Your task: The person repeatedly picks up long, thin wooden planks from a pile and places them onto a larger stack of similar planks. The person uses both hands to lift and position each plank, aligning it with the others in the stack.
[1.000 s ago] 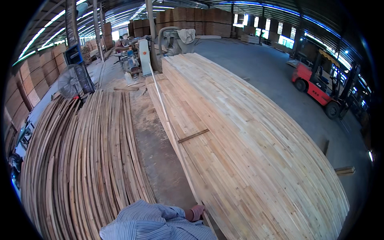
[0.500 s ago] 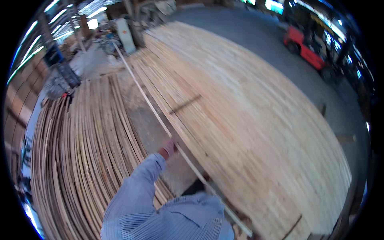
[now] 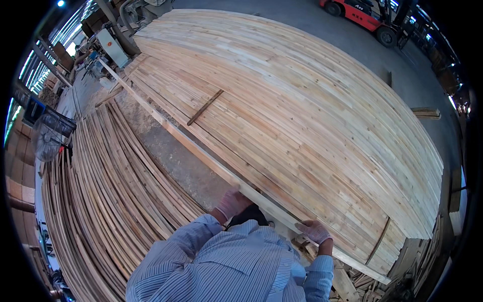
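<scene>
A long pale wooden strip (image 3: 201,153) stretches diagonally from the far left, past my body, to the near right. My left hand (image 3: 233,202), in a pinkish work glove, is closed on the strip's near-left edge; its fingertips are partly hidden. Further along, toward the near end, my gloved right hand (image 3: 315,232) grips the same strip, fingers over its upper edge. Just beyond it lies a broad stack of pale wooden boards (image 3: 302,116), laid side by side.
To the left, many long, rougher strips (image 3: 110,186) lie in a pile. Thin dark sticks (image 3: 205,107) rest across the boards. A fan (image 3: 50,133) stands at the left, a pale machine cabinet (image 3: 111,48) far left, a red forklift (image 3: 357,15) far right. Scrap wood (image 3: 347,282) lies near right.
My right hand has come into view on the strip. The strip now shows a broader face, and my left hand appears lower and further right. The view has shifted and become sharper.
</scene>
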### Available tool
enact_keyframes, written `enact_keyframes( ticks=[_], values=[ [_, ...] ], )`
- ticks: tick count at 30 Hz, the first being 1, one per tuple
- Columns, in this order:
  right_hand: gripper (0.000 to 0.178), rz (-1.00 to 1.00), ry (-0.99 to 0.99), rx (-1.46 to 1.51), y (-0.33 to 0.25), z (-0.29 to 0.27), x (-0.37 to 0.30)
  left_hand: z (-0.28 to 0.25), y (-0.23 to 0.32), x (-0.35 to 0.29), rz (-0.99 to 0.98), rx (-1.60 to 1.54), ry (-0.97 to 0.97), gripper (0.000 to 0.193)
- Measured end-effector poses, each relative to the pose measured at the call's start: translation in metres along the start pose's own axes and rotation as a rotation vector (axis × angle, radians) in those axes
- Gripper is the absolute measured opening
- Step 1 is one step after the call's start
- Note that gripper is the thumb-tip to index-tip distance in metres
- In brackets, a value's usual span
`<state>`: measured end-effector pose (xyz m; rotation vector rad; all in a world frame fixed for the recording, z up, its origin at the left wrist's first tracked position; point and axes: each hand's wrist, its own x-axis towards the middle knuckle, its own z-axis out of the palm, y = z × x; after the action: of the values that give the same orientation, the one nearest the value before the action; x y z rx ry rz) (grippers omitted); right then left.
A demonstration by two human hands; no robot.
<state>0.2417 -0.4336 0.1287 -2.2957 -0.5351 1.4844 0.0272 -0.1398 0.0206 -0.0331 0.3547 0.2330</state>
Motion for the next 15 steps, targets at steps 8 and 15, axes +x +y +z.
enact_keyframes(
  ticks=[8,15],
  values=[
    [0.049,-0.233,0.428,0.122,0.076,0.004,0.008,-0.014,-0.018,0.002,0.101,0.208,0.246,0.036],
    [0.051,0.091,0.605,-0.114,0.179,-0.038,-0.113,0.011,0.019,0.003,0.309,0.259,0.312,0.036]
  ],
)
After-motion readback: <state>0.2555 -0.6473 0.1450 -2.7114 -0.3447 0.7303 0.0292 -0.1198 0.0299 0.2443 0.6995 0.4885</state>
